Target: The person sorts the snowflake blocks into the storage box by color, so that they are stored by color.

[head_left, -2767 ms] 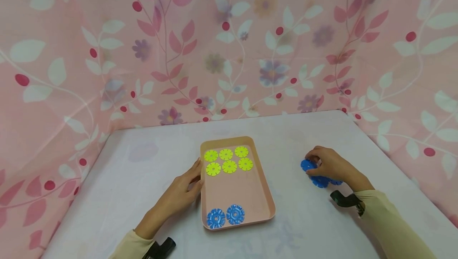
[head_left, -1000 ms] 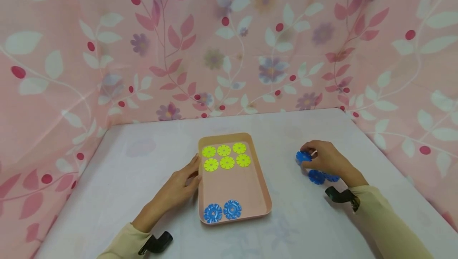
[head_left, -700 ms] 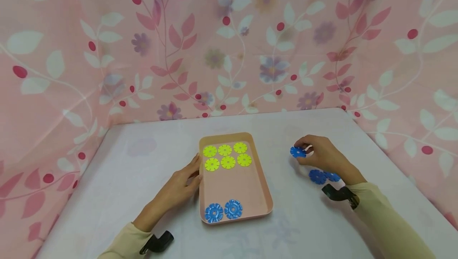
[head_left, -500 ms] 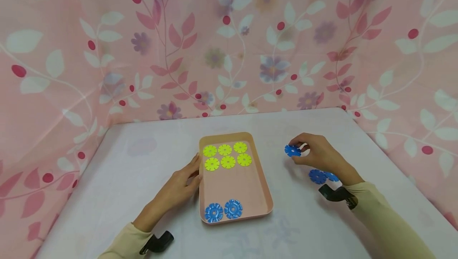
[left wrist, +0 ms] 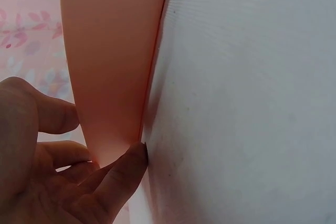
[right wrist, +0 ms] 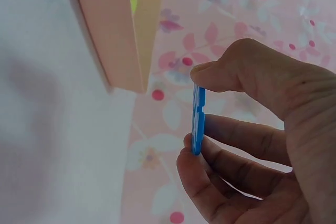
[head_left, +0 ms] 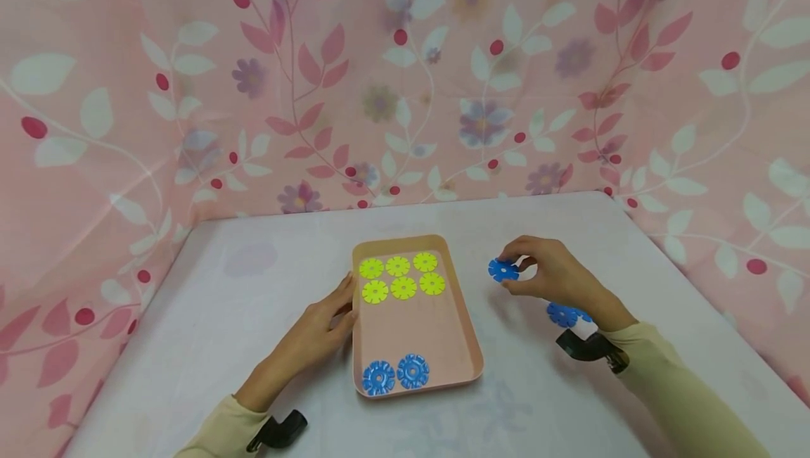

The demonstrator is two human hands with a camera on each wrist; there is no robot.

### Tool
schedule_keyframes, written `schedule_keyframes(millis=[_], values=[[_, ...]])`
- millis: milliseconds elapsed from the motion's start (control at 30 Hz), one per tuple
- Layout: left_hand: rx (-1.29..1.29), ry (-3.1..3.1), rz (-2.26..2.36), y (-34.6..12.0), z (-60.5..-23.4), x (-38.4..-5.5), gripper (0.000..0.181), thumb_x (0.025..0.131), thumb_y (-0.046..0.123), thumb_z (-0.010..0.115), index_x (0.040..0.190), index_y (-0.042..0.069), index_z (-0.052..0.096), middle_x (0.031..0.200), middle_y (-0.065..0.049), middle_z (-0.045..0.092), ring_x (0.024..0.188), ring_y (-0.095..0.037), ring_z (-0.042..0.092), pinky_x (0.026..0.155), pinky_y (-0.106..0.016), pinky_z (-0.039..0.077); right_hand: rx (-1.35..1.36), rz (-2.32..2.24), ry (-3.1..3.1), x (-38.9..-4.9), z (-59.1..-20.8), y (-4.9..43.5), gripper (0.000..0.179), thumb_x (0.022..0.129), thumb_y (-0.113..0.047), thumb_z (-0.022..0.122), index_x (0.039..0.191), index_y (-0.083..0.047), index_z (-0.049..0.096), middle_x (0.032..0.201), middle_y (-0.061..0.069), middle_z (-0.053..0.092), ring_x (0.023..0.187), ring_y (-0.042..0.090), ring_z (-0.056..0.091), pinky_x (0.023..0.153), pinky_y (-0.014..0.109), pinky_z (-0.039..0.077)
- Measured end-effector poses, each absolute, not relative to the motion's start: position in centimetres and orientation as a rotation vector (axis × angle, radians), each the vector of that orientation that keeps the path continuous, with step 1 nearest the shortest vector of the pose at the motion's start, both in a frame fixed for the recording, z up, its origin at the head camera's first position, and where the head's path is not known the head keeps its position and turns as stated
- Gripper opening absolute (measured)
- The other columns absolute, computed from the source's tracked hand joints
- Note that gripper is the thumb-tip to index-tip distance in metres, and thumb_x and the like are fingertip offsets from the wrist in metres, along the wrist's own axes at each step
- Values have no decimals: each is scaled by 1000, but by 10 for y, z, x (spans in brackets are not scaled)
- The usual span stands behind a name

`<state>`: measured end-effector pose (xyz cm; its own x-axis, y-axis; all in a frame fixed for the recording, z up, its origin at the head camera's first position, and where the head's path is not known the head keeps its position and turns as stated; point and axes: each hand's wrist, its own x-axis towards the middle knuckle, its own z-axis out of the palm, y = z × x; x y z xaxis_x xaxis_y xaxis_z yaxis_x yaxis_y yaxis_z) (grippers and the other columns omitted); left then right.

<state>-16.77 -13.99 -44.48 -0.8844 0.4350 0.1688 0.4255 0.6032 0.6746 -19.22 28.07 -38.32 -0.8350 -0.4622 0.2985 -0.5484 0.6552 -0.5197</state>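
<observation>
In the head view a pink rectangular tray [head_left: 405, 331] holds several yellow notched discs [head_left: 403, 288] in two rows at its far end. Two blue notched discs [head_left: 413, 371] lie at its near end. My left hand [head_left: 316, 335] touches the tray's left side; in the left wrist view its fingertips [left wrist: 134, 156] rest against the tray wall. To the right of the tray, above the table, my right hand [head_left: 550, 271] pinches a blue notched disc [head_left: 503, 270] between thumb and fingers. The right wrist view shows this disc edge-on, held at its rim.
More blue discs [head_left: 562, 314] lie on the white-covered table [head_left: 278, 268] beneath the right wrist, partly hidden by it. A pink floral curtain [head_left: 392, 92] stands behind and at both sides. Each wrist carries a black camera mount [head_left: 278, 430].
My right hand has lifted a blue disc from the group on the right and carried it left toward the tray. The left hand has stayed at the tray's side.
</observation>
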Motion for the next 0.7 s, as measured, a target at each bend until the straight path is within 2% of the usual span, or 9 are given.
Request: schedule_keyframes(millis=[300, 700], values=[[763, 2807, 1166, -140, -445, -168, 63, 104, 11, 61, 160, -1, 34, 167, -17, 26, 135, -30, 55, 112, -50, 38, 900, 934, -2691, -189, -379, 267, 37, 78, -10, 93, 109, -2, 75, 110, 4, 70, 94, 19, 68, 82, 43, 61], [737, 2802, 1156, -140, -444, -168, 64, 104, 11, 61, 161, 1, 32, 168, -16, 25, 135, -30, 55, 111, -50, 39, 1005, 988, -2704, -185, -378, 249, 36, 79, -9, 92, 110, -5, 75, 111, 2, 70, 95, 15, 67, 82, 37, 61]])
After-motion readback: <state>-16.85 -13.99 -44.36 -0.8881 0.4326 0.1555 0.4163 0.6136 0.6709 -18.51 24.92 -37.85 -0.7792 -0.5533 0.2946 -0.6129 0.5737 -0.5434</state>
